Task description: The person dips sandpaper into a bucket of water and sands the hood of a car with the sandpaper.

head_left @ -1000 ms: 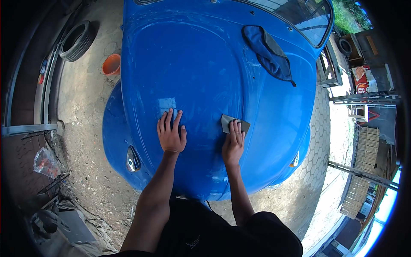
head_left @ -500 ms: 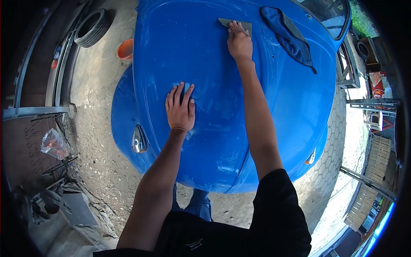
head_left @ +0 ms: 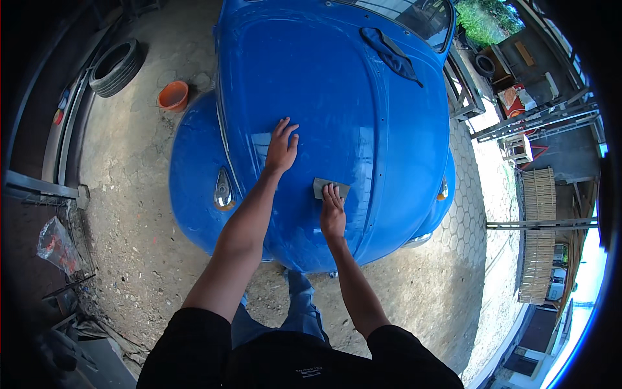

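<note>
On the hood (head_left: 304, 71), the right hand (head_left: 333, 215), fingers together, is pressing a seemingly light, bendy sheet (head_left: 320, 185), best held flat; the left hand's (head_left: 281, 150) fingers are resting apart.

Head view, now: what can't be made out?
All in the head view:
Underside of the grey sheet: hidden by the sheet itself, right hand on top.
Palm of the left hand: hidden by the back of the hand; contact with the blue hood unclear.
Windshield: cut off by upper edge.
Contents of the plastic bag: too small, blurred.
</note>
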Tool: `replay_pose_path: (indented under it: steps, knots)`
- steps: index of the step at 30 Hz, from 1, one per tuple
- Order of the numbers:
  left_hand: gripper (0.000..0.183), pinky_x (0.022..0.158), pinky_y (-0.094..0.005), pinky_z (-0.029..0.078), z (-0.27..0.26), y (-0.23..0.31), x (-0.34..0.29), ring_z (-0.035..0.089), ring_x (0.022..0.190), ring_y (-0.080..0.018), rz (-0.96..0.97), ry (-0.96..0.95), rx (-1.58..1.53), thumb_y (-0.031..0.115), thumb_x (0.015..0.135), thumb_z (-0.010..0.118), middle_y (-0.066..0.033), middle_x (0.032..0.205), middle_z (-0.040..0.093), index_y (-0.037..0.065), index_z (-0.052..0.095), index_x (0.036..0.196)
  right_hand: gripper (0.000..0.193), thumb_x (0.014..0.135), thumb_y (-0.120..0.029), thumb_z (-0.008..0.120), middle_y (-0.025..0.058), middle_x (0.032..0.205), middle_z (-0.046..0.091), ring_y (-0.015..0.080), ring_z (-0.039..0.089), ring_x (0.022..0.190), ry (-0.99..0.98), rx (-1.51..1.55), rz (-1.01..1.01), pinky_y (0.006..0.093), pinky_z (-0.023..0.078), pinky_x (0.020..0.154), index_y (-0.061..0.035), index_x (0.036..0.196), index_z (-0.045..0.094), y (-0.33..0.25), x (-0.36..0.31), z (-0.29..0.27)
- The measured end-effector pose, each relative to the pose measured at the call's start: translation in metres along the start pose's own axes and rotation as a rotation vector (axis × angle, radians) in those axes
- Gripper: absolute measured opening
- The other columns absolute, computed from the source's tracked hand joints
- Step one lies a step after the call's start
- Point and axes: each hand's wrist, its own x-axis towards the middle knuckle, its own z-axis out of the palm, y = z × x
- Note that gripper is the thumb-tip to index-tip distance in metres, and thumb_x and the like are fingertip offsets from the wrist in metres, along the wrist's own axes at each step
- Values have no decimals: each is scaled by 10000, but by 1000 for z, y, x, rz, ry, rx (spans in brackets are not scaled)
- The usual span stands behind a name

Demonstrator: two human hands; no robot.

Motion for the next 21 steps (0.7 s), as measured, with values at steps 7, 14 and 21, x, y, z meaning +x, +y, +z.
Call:
replay_pose_path:
  steps: [7, 14, 21]
  knots:
    - [237, 944, -450, 462, -184, -84, -355, 559, 1099, -376, -265, -126, -76, 189, 968, 511, -171, 1143, 609, 65, 619, 1137, 351, 1013, -242, 385, 164, 1245, 624, 376, 601, 1128, -504, -200, 409, 458, 509, 922, -156, 1272, 606, 10, -187, -7]
    - [369, 907, -446, 514, -531, -130, -788, 581, 1200, -276, -1964, -178, 794, 340, 965, 469, -111, 1242, 639, 112, 697, 1144, 336, 920, -300, 491, 205, 1075, 688, 383, 641, 1074, -982, -641, 268, 486, 507, 923, -53, 1021, 696, -15, -323, 35]
    - [365, 690, -453, 492, -588, -200, -778, 672, 760, -360, -1497, 851, 404, 431, 929, 598, -179, 832, 709, 119, 780, 882, 421, 922, -393, 477, 206, 1111, 679, 393, 626, 1094, -1178, -469, -50, 482, 489, 948, -68, 1083, 691, -116, -208, 161]
